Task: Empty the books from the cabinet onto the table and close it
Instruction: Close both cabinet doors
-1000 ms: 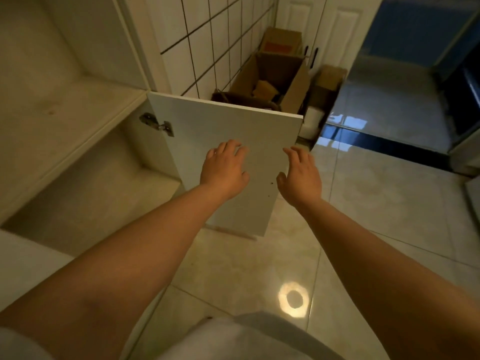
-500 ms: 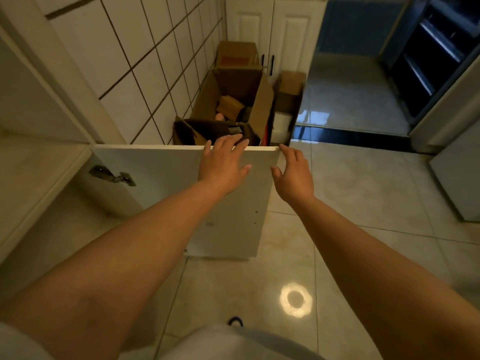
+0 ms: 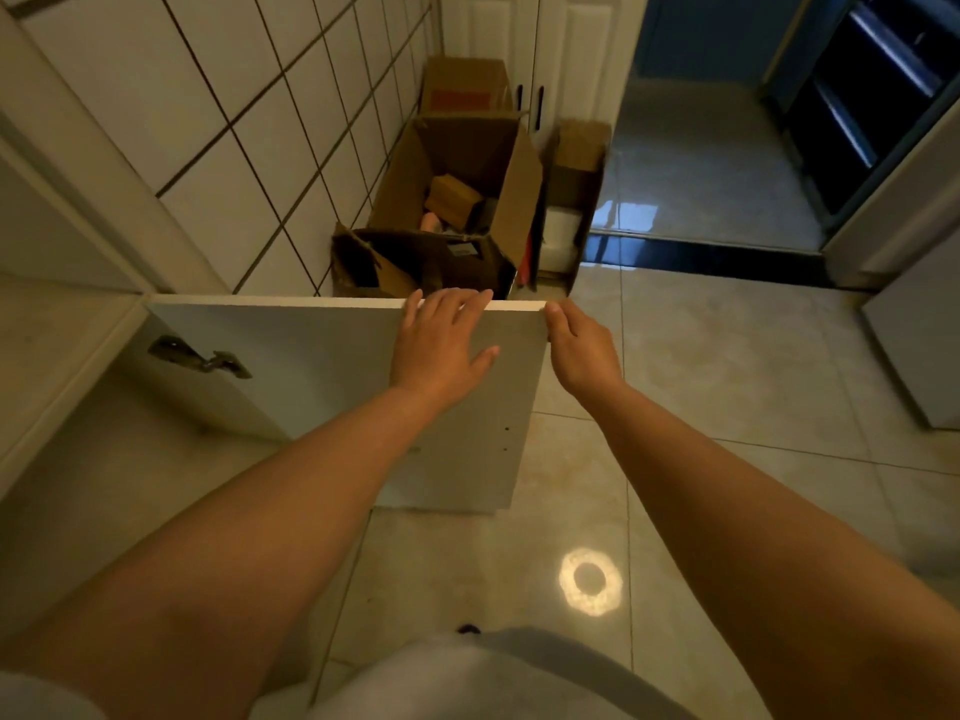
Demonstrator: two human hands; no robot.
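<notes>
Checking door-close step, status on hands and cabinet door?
Left hand flat on cabinet door, fingers over top edge, no grip. Right hand at door's outer corner. Door wide open. Cardboard boxes behind door, apart.

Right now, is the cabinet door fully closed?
No, the cabinet door stands swung open, with the left hand flat on it.

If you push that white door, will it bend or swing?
Probably swing: the door hangs on a metal hinge, so it should turn toward the cabinet rather than slide. It looks like a flat, thick-edged board, so likely stiff, not floppy. The left hand lies flat on it; one push may be enough.
</notes>
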